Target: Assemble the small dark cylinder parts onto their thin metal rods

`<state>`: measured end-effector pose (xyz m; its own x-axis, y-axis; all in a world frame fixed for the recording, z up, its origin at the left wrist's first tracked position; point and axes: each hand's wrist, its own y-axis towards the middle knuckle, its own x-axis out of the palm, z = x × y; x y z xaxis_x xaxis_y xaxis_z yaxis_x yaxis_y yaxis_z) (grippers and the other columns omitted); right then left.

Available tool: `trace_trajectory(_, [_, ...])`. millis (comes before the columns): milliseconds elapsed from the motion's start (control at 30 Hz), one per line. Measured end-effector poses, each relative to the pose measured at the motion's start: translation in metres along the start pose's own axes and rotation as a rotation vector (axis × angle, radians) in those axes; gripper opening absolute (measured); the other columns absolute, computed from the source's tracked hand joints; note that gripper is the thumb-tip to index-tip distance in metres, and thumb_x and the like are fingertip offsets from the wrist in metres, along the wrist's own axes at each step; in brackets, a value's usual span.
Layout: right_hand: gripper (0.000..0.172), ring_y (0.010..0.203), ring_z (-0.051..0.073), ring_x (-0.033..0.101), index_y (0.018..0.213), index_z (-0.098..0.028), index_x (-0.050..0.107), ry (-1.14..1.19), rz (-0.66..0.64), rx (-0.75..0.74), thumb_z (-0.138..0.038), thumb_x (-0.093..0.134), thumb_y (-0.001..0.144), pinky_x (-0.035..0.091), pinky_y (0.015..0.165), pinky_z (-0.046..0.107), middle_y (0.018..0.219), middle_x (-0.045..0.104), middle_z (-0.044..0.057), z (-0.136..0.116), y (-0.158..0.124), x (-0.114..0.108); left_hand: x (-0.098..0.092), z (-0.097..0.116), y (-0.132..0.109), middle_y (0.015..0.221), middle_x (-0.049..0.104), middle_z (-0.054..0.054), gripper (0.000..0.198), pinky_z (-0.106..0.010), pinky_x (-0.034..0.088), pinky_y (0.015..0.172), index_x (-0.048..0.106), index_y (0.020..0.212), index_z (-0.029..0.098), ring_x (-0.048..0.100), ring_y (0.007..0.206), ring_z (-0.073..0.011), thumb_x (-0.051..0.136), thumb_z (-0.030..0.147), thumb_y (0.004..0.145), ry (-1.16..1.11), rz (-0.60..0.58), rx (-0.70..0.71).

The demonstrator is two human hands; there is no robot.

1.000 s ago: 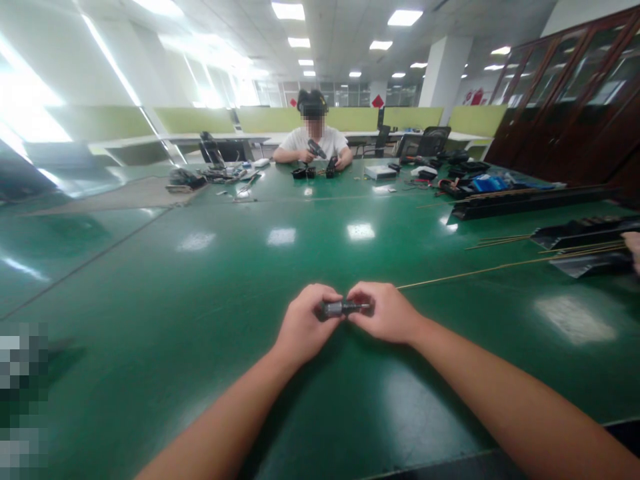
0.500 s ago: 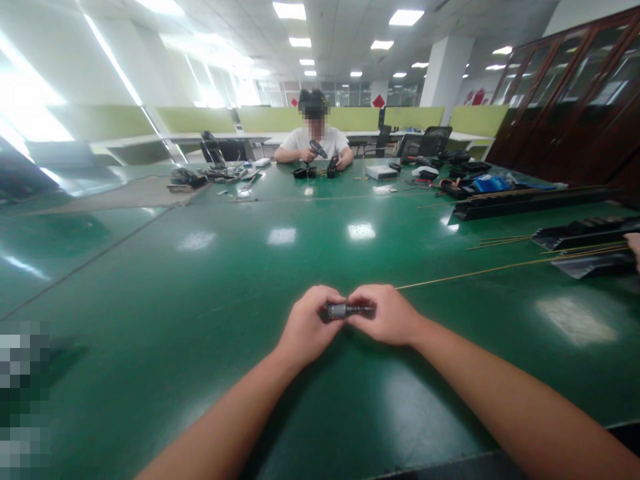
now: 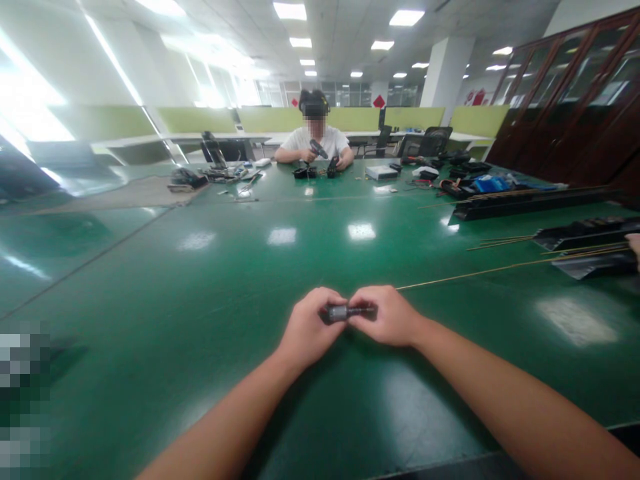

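Held in front of me, just above the green table, is a small motor (image 3: 339, 313) with a grey cylindrical body and a thin dark shaft (image 3: 361, 311) pointing right. My left hand (image 3: 313, 325) is closed round the body, thumb and fingers pinching its left end. My right hand (image 3: 387, 315) grips the shaft end between thumb and fingers. The two hands nearly touch at the fingertips. Both ends of the motor are partly hidden by fingers, and fine detail is blurred.
A thin yellow rod (image 3: 460, 277) runs from behind my right hand toward black channels (image 3: 593, 261) at the right. Another person's hand (image 3: 634, 245) shows at the right edge. Across the green table (image 3: 225, 267), a person (image 3: 333, 141) holds a power drill (image 3: 318, 149). A white box (image 3: 381, 173) lies beyond.
Both hands and the motor sit very slightly lower in the picture. The grip looks the same, and the surroundings have hardly shifted.
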<state>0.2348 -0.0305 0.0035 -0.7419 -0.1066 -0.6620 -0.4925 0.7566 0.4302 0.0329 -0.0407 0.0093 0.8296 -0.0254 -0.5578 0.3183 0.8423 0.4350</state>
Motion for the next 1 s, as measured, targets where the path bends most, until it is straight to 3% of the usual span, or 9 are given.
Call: trace_trajectory(1000, [0.005, 0.068, 0.014, 0.06, 0.084, -0.019, 0.07, 0.008, -0.034, 0.051, -0.02, 0.07, 0.079, 0.043, 0.065, 0.024, 0.077, 0.069, 0.001, 0.0042, 0.0001, 0.002, 0.0001, -0.0042, 0.0002, 0.084, 0.07, -0.002, 0.017, -0.028, 0.048, 0.072, 0.071, 0.085, 0.02, 0.064, 0.078, -0.0173, 0.078, 0.019, 0.07, 0.141, 0.02, -0.056])
